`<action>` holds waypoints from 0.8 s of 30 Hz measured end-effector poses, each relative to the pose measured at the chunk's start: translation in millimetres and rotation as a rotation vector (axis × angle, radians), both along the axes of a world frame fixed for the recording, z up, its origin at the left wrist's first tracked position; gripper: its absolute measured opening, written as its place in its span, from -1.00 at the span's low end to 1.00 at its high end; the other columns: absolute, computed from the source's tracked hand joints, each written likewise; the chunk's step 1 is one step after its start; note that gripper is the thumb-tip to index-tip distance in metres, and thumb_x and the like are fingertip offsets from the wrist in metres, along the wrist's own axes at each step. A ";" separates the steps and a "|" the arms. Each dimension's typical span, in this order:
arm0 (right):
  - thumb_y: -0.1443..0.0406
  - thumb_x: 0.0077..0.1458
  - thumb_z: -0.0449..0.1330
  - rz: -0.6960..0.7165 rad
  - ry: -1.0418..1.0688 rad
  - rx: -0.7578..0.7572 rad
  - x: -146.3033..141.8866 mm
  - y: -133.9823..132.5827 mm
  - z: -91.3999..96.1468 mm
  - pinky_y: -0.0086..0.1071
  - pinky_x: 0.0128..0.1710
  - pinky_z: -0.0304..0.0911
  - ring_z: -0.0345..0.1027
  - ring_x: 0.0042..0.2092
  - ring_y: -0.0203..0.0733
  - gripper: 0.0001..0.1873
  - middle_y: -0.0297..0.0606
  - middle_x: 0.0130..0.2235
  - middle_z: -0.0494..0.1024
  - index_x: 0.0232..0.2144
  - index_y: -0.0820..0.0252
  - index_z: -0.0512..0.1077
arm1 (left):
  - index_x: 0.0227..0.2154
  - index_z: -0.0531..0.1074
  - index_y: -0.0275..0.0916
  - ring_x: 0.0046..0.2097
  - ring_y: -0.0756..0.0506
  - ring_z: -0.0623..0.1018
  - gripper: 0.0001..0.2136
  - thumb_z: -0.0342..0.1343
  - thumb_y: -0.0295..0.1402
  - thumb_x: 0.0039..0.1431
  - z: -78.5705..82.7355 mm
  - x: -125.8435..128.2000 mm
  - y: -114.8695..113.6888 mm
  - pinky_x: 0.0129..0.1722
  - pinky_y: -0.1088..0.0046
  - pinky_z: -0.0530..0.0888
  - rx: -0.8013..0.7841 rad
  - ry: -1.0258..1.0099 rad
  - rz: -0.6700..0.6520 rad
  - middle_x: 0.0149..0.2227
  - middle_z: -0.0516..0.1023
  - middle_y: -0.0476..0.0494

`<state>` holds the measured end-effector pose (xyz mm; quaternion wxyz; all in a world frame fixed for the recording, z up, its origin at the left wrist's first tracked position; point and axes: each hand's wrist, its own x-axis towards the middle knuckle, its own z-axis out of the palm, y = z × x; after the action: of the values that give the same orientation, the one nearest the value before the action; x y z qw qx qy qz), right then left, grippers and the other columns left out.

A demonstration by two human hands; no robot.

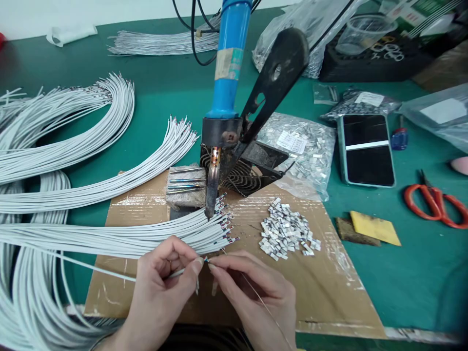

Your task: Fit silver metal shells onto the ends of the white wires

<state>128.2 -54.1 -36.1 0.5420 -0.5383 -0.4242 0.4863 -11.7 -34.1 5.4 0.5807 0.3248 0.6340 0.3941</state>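
My left hand (pixel 161 285) pinches one thin white cable (pixel 91 267) near its stripped end, low over the cardboard sheet (pixel 336 287). My right hand (pixel 256 292) pinches the cable's tip from the other side, fingertips meeting at the middle; a fine solder wire (pixel 256 292) runs from it toward me. Just behind lies a bundle of white cables (pixel 146 236) with coloured stripped ends. A blue-handled soldering iron (pixel 228 73) stands clamped in a black stand, its tip (pixel 211 204) pointing down at that bundle. A heap of small white parts (pixel 287 234) lies to the right of my hands.
More white cable bundles (pixel 54 131) curve across the green table on the left. A bag of small parts (pixel 303 151), a phone (pixel 367 148), red scissors (pixel 437 202), a yellow sponge (pixel 375 226) and a small fan (pixel 241 175) sit on the right.
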 end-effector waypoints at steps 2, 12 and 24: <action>0.47 0.10 0.39 -0.018 -0.039 0.060 -0.6 -1.0 -1.6 -0.48 -0.49 0.38 0.47 -0.49 -0.30 -0.79 -0.36 -0.44 0.63 -0.32 0.02 0.71 | -0.54 0.49 -0.24 -0.55 0.05 0.39 -0.82 0.39 -0.37 0.03 -2.5 -1.1 -0.2 -0.54 0.61 0.33 0.024 -0.010 -0.029 -0.62 0.47 0.05; 0.61 0.09 0.32 -0.016 -0.380 0.390 3.1 -4.2 -4.3 -0.40 -0.30 0.52 0.58 -0.36 -0.23 -0.60 -0.32 -0.31 0.70 -0.16 0.05 0.63 | -0.51 0.52 -0.25 -0.56 0.08 0.39 -0.82 0.34 -0.35 0.15 -15.4 -9.7 -1.3 -0.56 0.67 0.32 0.039 -0.085 -0.090 -0.60 0.48 0.05; 0.41 0.13 0.37 -0.210 -0.241 0.083 13.6 -1.4 0.3 -0.42 -0.45 0.46 0.49 -0.46 -0.23 -0.85 -0.33 -0.45 0.62 -0.35 0.02 0.69 | -0.57 0.50 -0.27 -0.53 0.08 0.35 -0.82 0.42 -0.42 -0.07 3.3 -3.0 5.0 -0.53 0.67 0.27 -0.055 -0.023 -0.025 -0.60 0.46 0.04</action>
<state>141.8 -55.5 -35.8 0.5567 -0.6115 -0.4472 0.3408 -14.7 -29.0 8.7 0.6017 0.3121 0.6336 0.3729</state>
